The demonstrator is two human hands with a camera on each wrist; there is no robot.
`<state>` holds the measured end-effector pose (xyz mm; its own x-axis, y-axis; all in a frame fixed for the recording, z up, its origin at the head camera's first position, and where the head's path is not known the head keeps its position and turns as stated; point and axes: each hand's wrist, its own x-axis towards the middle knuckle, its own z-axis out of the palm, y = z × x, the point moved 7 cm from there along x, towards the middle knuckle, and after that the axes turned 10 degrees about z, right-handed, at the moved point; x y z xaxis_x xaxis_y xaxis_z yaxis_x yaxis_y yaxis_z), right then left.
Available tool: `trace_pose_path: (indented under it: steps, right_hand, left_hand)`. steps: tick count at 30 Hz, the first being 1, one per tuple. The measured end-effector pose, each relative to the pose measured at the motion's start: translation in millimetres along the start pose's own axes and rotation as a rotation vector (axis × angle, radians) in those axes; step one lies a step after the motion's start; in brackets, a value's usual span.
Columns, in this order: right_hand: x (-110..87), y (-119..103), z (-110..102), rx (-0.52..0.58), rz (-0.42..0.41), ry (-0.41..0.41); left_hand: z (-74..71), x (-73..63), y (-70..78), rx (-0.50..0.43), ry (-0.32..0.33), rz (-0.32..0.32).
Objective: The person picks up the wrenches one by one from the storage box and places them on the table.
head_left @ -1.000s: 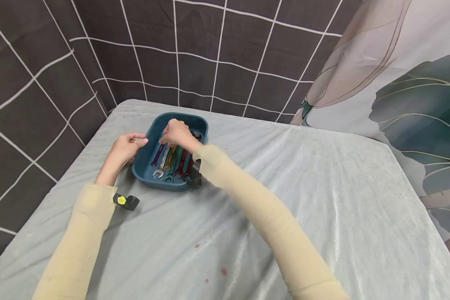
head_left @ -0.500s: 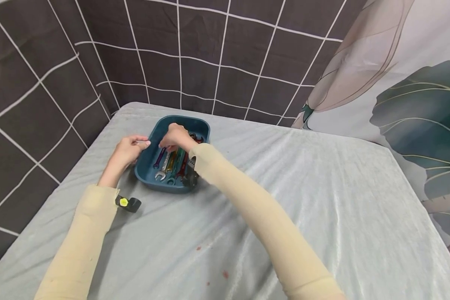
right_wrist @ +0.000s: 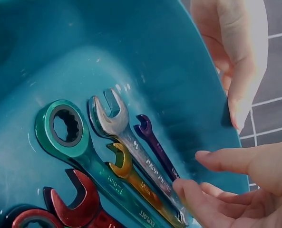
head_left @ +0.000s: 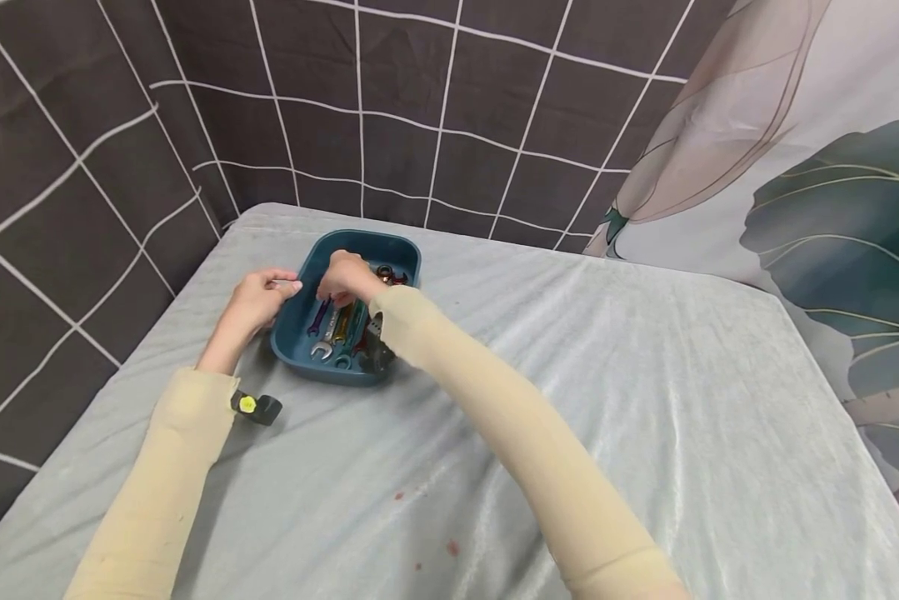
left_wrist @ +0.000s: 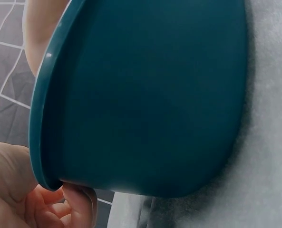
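A blue-green plastic bin (head_left: 325,375) stands on the cloth-covered table with several colored wrenches inside. My left hand (head_left: 252,302) grips its left rim, thumb at the edge and fingers curled beneath the lip in the left wrist view. My right hand (head_left: 347,277) reaches into the bin, its thumb and fingertips apart. In the right wrist view its fingertips are at the near end of the purple wrench (right_wrist: 156,147), where contact is unclear. Alongside lie a silver wrench (right_wrist: 116,126), a gold wrench (right_wrist: 140,184), a teal ratcheting wrench (right_wrist: 95,164) and a red wrench (right_wrist: 86,206).
The grey cloth table (head_left: 569,400) extends to the right of the bin. Dark grid-patterned fabric (head_left: 397,150) hangs behind and to the left, and a leaf-patterned curtain (head_left: 831,233) hangs at right. Black wrist cameras (head_left: 257,407) sit at both wrists.
My right hand has shifted slightly within the bin, and its wrist has moved a little left. The left hand keeps its place on the rim. The view has tilted slightly.
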<state>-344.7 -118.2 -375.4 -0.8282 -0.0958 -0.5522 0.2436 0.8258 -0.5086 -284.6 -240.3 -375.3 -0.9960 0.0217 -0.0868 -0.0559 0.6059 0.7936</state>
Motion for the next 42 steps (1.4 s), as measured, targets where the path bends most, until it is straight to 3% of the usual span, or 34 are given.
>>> trace_pose_path:
  steps: [8,12,21,24,28,31,33,35,42]
  right_hand:
    - [-5.0,-5.7,-0.5,-0.054,0.153,-0.059]
    - [-4.2,-7.8,1.4,-0.075,0.192,-0.084]
    - [-5.2,-6.2,1.0,0.007,0.246,-0.111]
    - [5.0,-2.7,2.4,0.052,0.332,-0.113]
    - [83.0,2.6,27.4,0.119,0.410,-0.138]
    - [155.6,3.9,54.0,0.136,0.410,-0.172]
    - [174.8,4.4,62.4,0.135,0.432,-0.192]
    - [182.3,4.9,67.2,0.151,0.441,-0.220]
    - [145.4,2.8,61.5,0.163,0.494,-0.271]
  left_hand:
    - [-1.3,-0.4,3.0,0.007,-0.001,0.027]
    - [-2.0,-0.9,2.7,0.000,0.002,0.033]
    - [-1.2,-2.1,1.2,-0.001,-0.002,0.021]
    - [-0.9,-2.0,1.7,-0.005,-0.003,0.019]
    - [-1.2,-1.8,2.7,-0.001,-0.003,0.019]
    - [-1.6,-1.4,3.6,0.005,-0.003,0.021]
    - [-1.5,-1.2,4.4,0.007,-0.005,0.021]
    - [-1.3,-1.1,4.5,0.007,-0.007,0.019]
    - [-0.6,-0.9,1.5,0.025,-0.011,0.008]
